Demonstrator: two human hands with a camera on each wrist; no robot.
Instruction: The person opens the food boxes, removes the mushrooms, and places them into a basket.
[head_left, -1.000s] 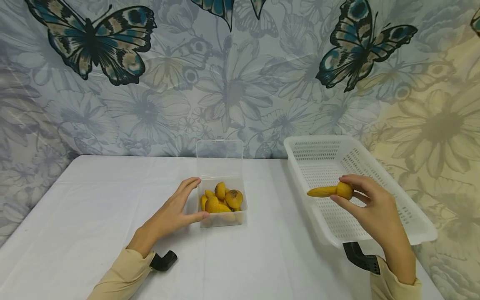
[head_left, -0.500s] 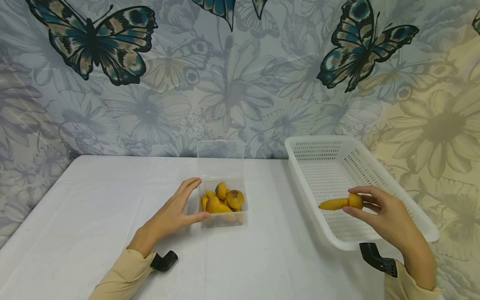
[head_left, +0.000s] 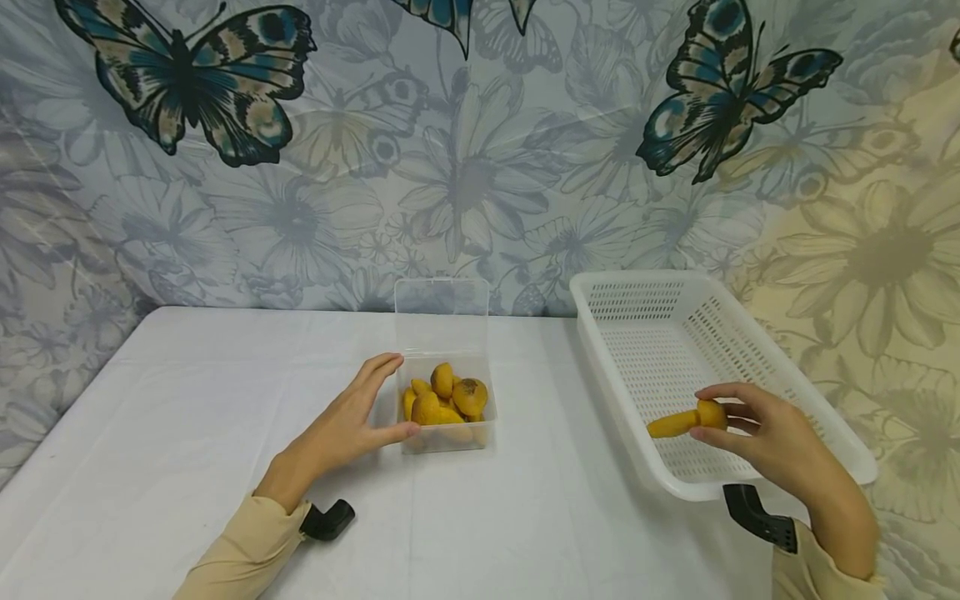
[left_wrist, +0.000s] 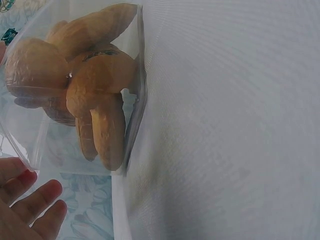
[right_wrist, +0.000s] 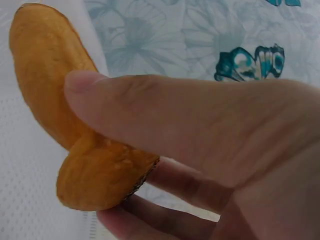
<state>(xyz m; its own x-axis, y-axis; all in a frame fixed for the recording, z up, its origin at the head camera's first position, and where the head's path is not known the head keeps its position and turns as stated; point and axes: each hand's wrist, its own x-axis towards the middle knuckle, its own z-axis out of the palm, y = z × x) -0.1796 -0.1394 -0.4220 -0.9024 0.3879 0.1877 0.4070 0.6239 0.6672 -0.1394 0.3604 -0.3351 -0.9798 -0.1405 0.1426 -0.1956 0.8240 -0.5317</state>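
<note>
My right hand (head_left: 772,433) pinches a yellow mushroom (head_left: 672,423) by its rounded cap, over the near part of the white perforated basket (head_left: 600,375). In the right wrist view the thumb lies across the mushroom (right_wrist: 45,65), with curled fingers behind the cap; whether it touches the basket is unclear. My left hand (head_left: 337,433) holds the left side of a clear plastic box (head_left: 450,443), thumb at the front corner and fingers at the back one. Several yellow mushrooms (head_left: 427,408) lie heaped in the box; the left wrist view shows mushrooms (left_wrist: 107,130) through its wall.
The box's clear lid (head_left: 441,312) stands raised at the back. A white cloth (head_left: 187,400) covers the table. Behind it hangs a floral curtain (head_left: 465,167) with butterflies. A black wrist mount (head_left: 757,518) on the right arm is close to the basket's front rim.
My right hand has moved right and down with the mushroom, further into the basket, and the mushroom's tip now points lower. The left hand stays at the box.
</note>
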